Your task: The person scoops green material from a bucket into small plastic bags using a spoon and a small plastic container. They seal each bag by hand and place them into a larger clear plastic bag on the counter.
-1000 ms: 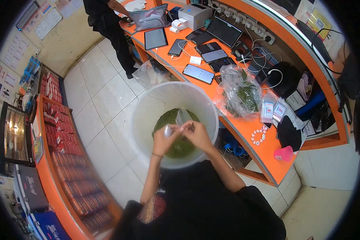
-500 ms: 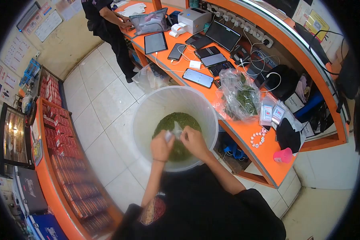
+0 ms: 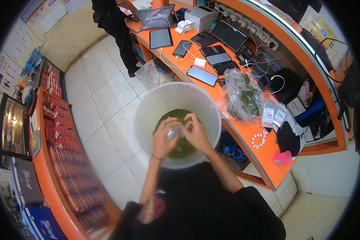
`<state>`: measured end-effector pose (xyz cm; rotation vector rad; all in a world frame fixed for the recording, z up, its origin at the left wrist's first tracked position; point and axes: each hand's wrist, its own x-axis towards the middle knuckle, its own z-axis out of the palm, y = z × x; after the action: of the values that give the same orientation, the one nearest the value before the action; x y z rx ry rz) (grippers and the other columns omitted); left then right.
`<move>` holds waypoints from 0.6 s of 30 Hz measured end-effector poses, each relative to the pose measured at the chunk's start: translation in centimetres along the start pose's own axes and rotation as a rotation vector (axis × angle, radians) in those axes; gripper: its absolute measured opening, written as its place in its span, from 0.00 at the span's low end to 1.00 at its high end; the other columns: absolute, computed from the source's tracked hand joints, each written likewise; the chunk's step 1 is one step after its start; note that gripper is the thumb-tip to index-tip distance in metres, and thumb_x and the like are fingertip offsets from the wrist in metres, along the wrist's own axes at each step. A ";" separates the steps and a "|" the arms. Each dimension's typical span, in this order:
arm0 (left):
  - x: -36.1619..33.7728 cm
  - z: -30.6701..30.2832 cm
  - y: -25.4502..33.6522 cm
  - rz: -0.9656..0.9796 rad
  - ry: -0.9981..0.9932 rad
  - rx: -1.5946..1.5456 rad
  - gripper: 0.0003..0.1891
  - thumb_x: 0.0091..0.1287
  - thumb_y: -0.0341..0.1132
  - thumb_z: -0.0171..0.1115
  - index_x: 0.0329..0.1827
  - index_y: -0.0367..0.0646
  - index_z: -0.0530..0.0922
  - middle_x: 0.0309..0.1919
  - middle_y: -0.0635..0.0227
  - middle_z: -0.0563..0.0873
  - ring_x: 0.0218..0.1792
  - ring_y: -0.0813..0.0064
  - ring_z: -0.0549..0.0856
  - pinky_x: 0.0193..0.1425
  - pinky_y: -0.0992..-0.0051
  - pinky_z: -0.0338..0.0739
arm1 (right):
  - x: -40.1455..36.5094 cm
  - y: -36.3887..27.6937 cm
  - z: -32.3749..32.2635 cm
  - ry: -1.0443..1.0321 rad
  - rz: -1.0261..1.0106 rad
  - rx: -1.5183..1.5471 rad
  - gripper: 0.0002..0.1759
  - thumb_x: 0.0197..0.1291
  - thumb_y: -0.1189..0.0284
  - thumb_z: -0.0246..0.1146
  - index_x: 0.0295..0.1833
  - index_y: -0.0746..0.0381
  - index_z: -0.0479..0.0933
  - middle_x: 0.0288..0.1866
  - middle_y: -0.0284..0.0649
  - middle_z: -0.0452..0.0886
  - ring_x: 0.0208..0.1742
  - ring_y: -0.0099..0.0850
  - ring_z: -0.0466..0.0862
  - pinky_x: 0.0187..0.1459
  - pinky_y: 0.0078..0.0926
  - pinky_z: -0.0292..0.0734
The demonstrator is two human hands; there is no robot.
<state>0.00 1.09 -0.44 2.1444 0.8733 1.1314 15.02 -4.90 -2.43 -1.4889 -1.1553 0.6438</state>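
Observation:
Both hands are over a large translucent white bucket [image 3: 137, 120] that has finely chopped green leaf material [image 3: 180, 150] at its bottom. A small clear plastic bag [image 3: 175, 131] is between them. My left hand [image 3: 163, 140] is closed around the bag's left side, with its fingers bent over it. On the other side, my right hand [image 3: 196, 134] pinches the bag with thumb and forefinger curled. The contents of the bag are too blurred to make out.
The orange counter [image 3: 264, 162] holds a plastic bag of green leaves [image 3: 246, 100], phones, a tablet [image 3: 161, 39], a label printer [image 3: 201, 18], a bracelet [image 3: 259, 140] and a pink cup [image 3: 282, 158]. Another person [image 3: 116, 34] stands at its far end. Shelves of packets [image 3: 59, 124] line the left.
Both hands have risen slightly, and their fingers are more raised and curled around the small plastic bag. The whole view has shifted a little.

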 end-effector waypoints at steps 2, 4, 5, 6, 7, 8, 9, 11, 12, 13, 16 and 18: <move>0.4 -0.8 1.1 -0.006 -0.222 -0.166 0.24 0.52 0.32 0.75 0.55 0.40 0.80 0.53 0.55 0.84 0.55 0.58 0.83 0.60 0.66 0.77 | 0.1 0.0 -0.4 -0.087 0.090 0.167 0.20 0.55 0.80 0.63 0.52 0.61 0.65 0.21 0.34 0.72 0.22 0.22 0.75 0.26 0.23 0.69; 0.4 -1.2 1.2 -0.026 -0.237 -0.121 0.28 0.52 0.33 0.76 0.57 0.40 0.79 0.54 0.56 0.84 0.55 0.59 0.84 0.60 0.67 0.77 | 0.3 -0.8 -0.8 -0.123 0.121 0.184 0.20 0.56 0.80 0.63 0.52 0.61 0.65 0.21 0.33 0.72 0.22 0.21 0.75 0.26 0.22 0.70; 0.4 -1.3 1.2 -0.043 -0.256 -0.076 0.31 0.51 0.35 0.77 0.60 0.41 0.78 0.55 0.57 0.84 0.56 0.59 0.84 0.60 0.67 0.78 | 0.3 -1.0 -0.9 -0.155 0.152 0.202 0.19 0.56 0.80 0.63 0.51 0.61 0.65 0.22 0.32 0.73 0.23 0.19 0.75 0.27 0.21 0.70; 0.4 -1.3 1.0 -0.046 -0.254 -0.076 0.31 0.51 0.35 0.77 0.60 0.41 0.78 0.55 0.57 0.84 0.56 0.59 0.84 0.60 0.67 0.78 | 0.4 -1.0 -0.9 -0.158 0.153 0.201 0.19 0.56 0.80 0.63 0.51 0.61 0.65 0.22 0.32 0.73 0.23 0.19 0.75 0.27 0.21 0.70; 0.3 -1.3 0.9 -0.043 -0.222 -0.074 0.31 0.52 0.35 0.77 0.61 0.41 0.77 0.55 0.57 0.84 0.55 0.59 0.84 0.60 0.67 0.78 | 0.5 -0.9 -0.8 -0.185 0.171 0.264 0.18 0.58 0.81 0.62 0.51 0.61 0.65 0.24 0.32 0.74 0.24 0.18 0.75 0.27 0.20 0.70; 0.1 -1.2 0.7 -0.040 -0.191 -0.073 0.31 0.52 0.35 0.77 0.61 0.40 0.77 0.54 0.57 0.85 0.54 0.59 0.85 0.59 0.66 0.78 | 0.6 -0.8 -0.8 -0.211 0.190 0.326 0.17 0.59 0.81 0.61 0.51 0.61 0.65 0.26 0.32 0.75 0.26 0.18 0.76 0.28 0.20 0.71; 0.0 -1.2 0.4 -0.044 -0.189 -0.074 0.31 0.52 0.35 0.77 0.61 0.40 0.77 0.54 0.57 0.85 0.54 0.59 0.85 0.59 0.66 0.78 | 0.7 -1.1 -0.8 -0.214 0.193 0.325 0.17 0.59 0.81 0.61 0.51 0.61 0.65 0.26 0.32 0.75 0.26 0.18 0.76 0.28 0.20 0.71; -0.2 -1.3 -0.3 -0.003 -0.114 -0.035 0.29 0.54 0.35 0.76 0.60 0.40 0.77 0.52 0.60 0.86 0.49 0.65 0.86 0.53 0.71 0.80 | 1.0 -2.1 -0.8 -0.226 0.172 0.398 0.10 0.67 0.77 0.60 0.51 0.64 0.70 0.29 0.32 0.76 0.28 0.18 0.77 0.29 0.19 0.71; -0.2 -1.6 -0.5 -0.009 -0.112 -0.035 0.29 0.54 0.35 0.76 0.60 0.40 0.77 0.52 0.60 0.86 0.49 0.65 0.86 0.53 0.71 0.80 | 1.5 -1.9 -0.9 -0.230 0.176 0.397 0.10 0.67 0.77 0.60 0.51 0.64 0.70 0.29 0.32 0.76 0.28 0.18 0.77 0.29 0.19 0.71; -0.2 -2.0 -0.7 -0.082 -0.061 -0.045 0.28 0.55 0.35 0.75 0.60 0.41 0.77 0.51 0.60 0.85 0.47 0.64 0.86 0.51 0.71 0.80 | 2.2 -1.3 -1.2 -0.265 0.197 0.426 0.09 0.69 0.73 0.59 0.51 0.65 0.73 0.32 0.32 0.77 0.29 0.19 0.77 0.29 0.19 0.71; -0.4 -3.1 -1.0 -0.259 0.026 -0.093 0.27 0.55 0.32 0.74 0.60 0.43 0.77 0.51 0.62 0.84 0.38 0.72 0.85 0.41 0.76 0.79 | 4.6 -0.1 -0.4 -0.204 0.156 0.517 0.18 0.73 0.62 0.57 0.45 0.69 0.80 0.35 0.37 0.82 0.28 0.22 0.79 0.30 0.24 0.74; -0.6 -3.3 -2.2 -0.175 0.210 -0.082 0.26 0.56 0.30 0.73 0.59 0.43 0.77 0.53 0.62 0.83 0.33 0.77 0.82 0.37 0.79 0.78 | 6.9 1.1 -0.2 -0.254 0.089 -0.060 0.20 0.72 0.62 0.58 0.39 0.71 0.81 0.31 0.44 0.83 0.27 0.25 0.82 0.31 0.30 0.76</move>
<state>-3.74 2.64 -0.70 1.8667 1.0656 1.2934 18.18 1.31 -2.10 -1.5479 -1.3157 0.8864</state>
